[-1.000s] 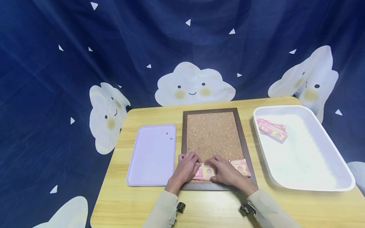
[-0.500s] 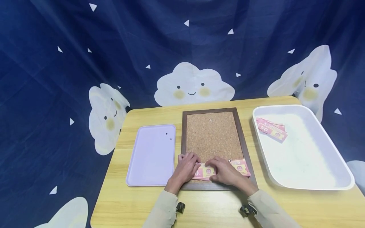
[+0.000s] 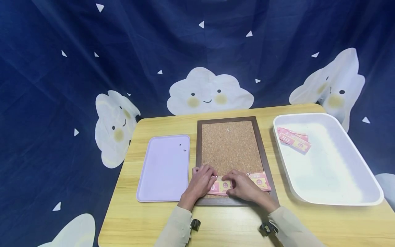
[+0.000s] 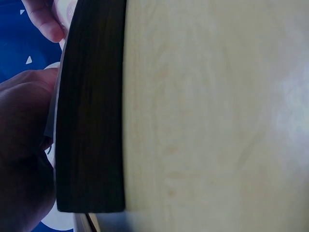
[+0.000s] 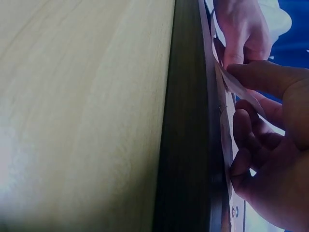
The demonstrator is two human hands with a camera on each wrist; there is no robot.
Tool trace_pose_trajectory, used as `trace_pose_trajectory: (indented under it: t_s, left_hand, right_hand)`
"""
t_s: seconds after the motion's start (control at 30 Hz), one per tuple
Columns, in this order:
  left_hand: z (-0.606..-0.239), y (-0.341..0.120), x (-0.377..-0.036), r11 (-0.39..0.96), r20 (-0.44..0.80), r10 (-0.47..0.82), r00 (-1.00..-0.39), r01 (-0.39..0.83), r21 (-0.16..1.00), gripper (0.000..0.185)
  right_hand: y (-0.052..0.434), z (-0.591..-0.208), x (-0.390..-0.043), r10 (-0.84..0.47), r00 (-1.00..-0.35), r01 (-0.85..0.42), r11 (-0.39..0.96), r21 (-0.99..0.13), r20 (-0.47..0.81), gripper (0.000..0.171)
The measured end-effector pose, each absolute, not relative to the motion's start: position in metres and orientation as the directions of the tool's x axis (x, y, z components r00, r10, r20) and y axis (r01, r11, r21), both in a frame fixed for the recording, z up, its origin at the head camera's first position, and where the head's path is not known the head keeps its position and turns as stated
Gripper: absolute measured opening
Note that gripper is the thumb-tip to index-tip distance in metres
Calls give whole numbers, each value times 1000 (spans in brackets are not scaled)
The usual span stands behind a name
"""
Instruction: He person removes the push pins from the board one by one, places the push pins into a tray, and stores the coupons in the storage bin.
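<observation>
A pink and yellow paper coupon [image 3: 221,187] lies along the lower part of a brown-framed cork board [image 3: 231,147]. My left hand [image 3: 201,181] holds its left end with curled fingers, close to a small pin [image 3: 216,176]. At its right end my right hand [image 3: 242,185] pinches the paper; in the right wrist view this hand [image 5: 270,130] has the coupon's bent edge [image 5: 239,89] between thumb and finger, lifted off the board. To the right, a second coupon [image 3: 260,181] lies on the board with a pin [image 3: 248,174] at its upper edge. Fingers partly hide both coupons.
On the left sits a lilac tray [image 3: 163,168] with a few tiny pins [image 3: 184,150]. A white bin [image 3: 336,164] on the right holds several more coupons [image 3: 294,140]. Another small pin [image 3: 228,129] is near the board's top. All stand on a wooden table [image 3: 228,223].
Both hands stay in nearly the same place on the coupon. The head view shifts very slightly; nothing else visibly moves.
</observation>
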State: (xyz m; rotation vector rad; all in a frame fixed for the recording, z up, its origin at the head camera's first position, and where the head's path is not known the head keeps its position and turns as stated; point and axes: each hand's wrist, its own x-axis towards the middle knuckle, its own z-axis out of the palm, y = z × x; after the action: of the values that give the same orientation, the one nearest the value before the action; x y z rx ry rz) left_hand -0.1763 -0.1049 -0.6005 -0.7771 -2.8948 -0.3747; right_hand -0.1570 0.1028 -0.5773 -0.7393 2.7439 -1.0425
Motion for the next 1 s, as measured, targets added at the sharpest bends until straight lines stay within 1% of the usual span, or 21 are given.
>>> trace_pose_trajectory:
  t_s: [0.2, 0.4, 0.67, 1.0]
  left_hand:
    - [-596, -105, -177, 822, 207, 460, -864, 502, 267, 10]
    - [-591, -107, -178, 816, 191, 455, -870, 493, 302, 11]
    - [-583, -111, -180, 816, 210, 459, -863, 503, 284, 11]
    - [-572, -118, -183, 790, 283, 479, -831, 549, 274, 8]
  right_hand:
    - [103, -576, -157, -484, -873, -396, 624, -674, 65, 47]
    - [104, -574, -158, -474, -878, -383, 623, -682, 60, 47]
    - [110, -569, -160, -458, -889, -336, 621, -708, 21, 46]
    - [121, -554, -166, -410, -912, -288, 639, -713, 0, 42]
